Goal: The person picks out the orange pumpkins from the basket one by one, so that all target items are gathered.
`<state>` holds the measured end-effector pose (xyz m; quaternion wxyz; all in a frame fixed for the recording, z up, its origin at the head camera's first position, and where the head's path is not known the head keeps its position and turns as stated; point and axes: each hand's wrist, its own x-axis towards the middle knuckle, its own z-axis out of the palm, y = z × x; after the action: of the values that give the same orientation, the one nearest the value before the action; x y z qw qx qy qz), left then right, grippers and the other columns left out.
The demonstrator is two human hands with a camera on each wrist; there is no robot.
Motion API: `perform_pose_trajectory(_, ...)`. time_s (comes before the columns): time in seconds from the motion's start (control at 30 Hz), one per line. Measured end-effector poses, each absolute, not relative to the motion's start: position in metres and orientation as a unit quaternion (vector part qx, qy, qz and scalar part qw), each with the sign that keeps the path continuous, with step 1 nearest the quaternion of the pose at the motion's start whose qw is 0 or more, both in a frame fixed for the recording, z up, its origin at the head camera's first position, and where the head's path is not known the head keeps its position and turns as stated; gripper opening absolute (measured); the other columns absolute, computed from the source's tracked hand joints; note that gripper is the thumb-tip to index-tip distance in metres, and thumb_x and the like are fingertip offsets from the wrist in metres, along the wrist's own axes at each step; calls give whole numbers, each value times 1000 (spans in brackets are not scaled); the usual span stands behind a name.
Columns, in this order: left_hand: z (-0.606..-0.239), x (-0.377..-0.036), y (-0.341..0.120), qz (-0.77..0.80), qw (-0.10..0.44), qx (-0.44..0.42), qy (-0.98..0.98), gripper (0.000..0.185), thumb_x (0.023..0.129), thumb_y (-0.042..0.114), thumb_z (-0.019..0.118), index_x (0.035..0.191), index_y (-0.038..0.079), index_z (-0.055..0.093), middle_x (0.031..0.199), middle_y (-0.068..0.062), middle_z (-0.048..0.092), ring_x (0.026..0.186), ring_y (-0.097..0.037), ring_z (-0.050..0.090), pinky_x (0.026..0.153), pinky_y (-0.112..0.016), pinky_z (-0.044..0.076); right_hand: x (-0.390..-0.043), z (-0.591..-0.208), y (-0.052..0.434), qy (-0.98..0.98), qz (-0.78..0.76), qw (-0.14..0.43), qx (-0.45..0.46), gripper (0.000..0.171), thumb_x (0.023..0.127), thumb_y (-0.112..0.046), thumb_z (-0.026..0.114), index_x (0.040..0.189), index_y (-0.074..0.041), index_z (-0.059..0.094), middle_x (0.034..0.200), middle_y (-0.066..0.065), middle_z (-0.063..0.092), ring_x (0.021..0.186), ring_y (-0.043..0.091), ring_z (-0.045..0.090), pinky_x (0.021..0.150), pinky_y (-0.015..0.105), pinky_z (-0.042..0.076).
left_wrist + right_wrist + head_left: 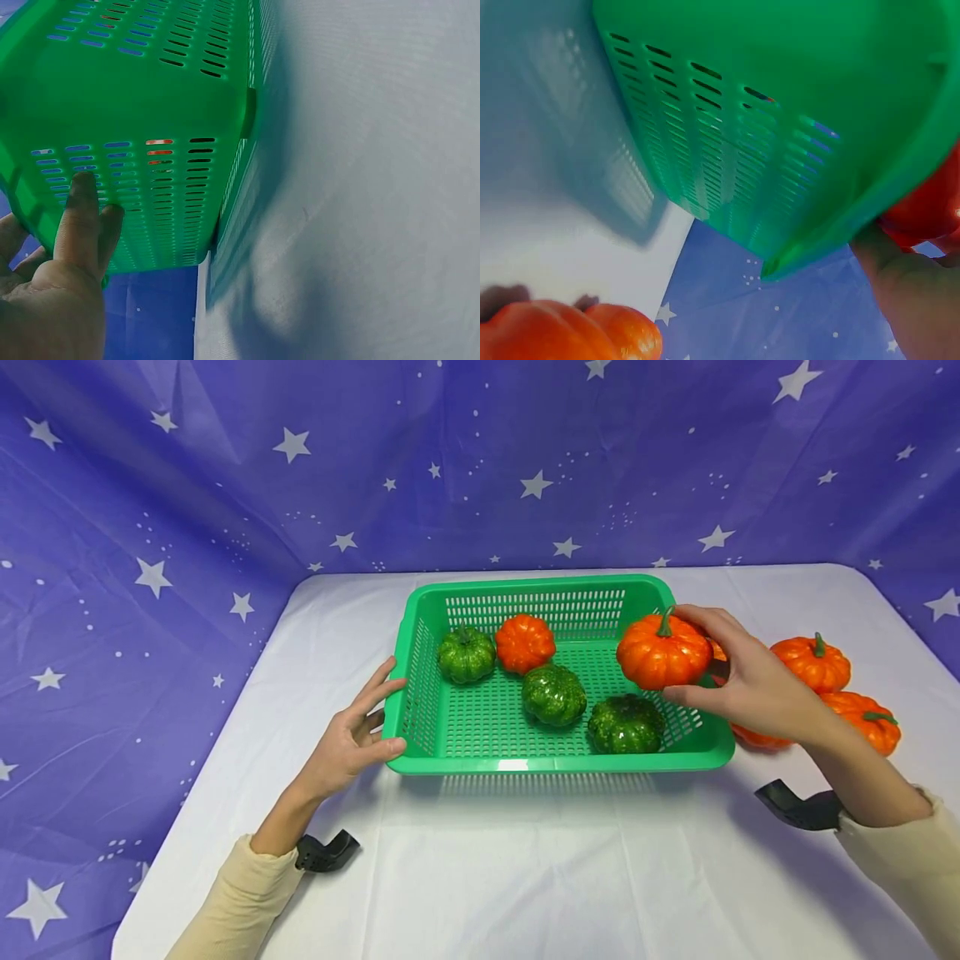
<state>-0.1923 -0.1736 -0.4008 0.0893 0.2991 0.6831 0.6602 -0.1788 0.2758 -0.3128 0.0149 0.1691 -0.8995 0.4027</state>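
Over the right rim of the green basket on the desk, the right hand grips an orange pumpkin with curled fingers. At the basket's left wall, the left hand rests with fingers straight. Three green pumpkins and one orange one lie inside.

orange pumpkin mostly behind right hand

- A purple-blue backdrop cloth printed with white stars and small dots hangs behind and to both sides, creased in long folds.
- A table under a white tablecloth fills the lower middle, its far corners rounded.
- Light is even and bright, casting soft shadows on the cloth.
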Motion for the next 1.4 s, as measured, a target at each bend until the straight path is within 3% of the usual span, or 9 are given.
perform_pose_trajectory(0.17, -400, -192, -173, 661, 93, 296, 684, 68, 83, -1, 63, 142, 0, 29, 153, 3, 2, 133, -35, 17, 98, -32, 37, -167, -313, 285, -895, 417, 16, 159, 81, 73, -6, 76, 138, -22, 32, 126, -3, 38, 100, 16, 46, 73, 14, 45)
perform_pose_trajectory(0.37, -400, -191, -173, 659, 90, 297, 685, 68, 83, -1, 63, 141, -1, 29, 153, 2, 2, 134, -34, 14, 98, -32, 36, -151, -313, 298, -875, 459, -9, 156, 79, 71, 3, 76, 135, -16, 32, 119, 4, 43, 86, 20, 54, 47, 32, 51)
perform_pose_trajectory(0.5, -400, -191, -174, 661, 90, 296, 684, 67, 83, -1, 63, 141, -1, 29, 153, 1, 2, 133, -37, 14, 98, -31, 36, -141, -314, 309, -876, 454, -2, 164, 81, 68, 6, 76, 135, -13, 35, 125, 6, 41, 96, 18, 53, 65, 22, 51)
perform_pose_trajectory(0.6, -400, -191, -174, 661, 91, 294, 684, 67, 83, -2, 62, 141, -1, 29, 153, 1, 2, 132, -38, 15, 97, -32, 37, -135, -316, 318, -883, 440, 6, 164, 85, 66, 6, 78, 137, -12, 34, 129, 5, 37, 108, 12, 46, 80, 10, 43)
perform_pose_trajectory(0.93, -400, -191, -175, 659, 91, 295, 686, 67, 83, -1, 62, 142, 0, 29, 153, 2, 2, 134, -33, 16, 98, -32, 36, -115, -326, 348, -887, 432, 19, 162, 90, 63, 16, 75, 139, -6, 32, 130, 6, 34, 109, 6, 43, 80, 6, 40)
perform_pose_trajectory(1.23, -401, -191, -173, 671, 91, 293, 676, 69, 84, 1, 63, 143, 3, 28, 153, 3, 2, 130, -38, 24, 95, -34, 40, -101, -349, 372, -890, 420, 72, 165, 99, 46, 27, 75, 133, 3, 35, 117, 5, 45, 104, 3, 44, 76, 5, 40)
perform_pose_trajectory(1.4, -401, -191, -173, 665, 89, 298, 679, 67, 84, -1, 61, 142, 2, 29, 153, 2, 2, 131, -38, 21, 96, -33, 39, -89, -371, 387, -902, 409, 57, 127, 102, 47, 22, 79, 135, -4, 35, 120, -3, 40, 106, -4, 40, 75, 2, 37)
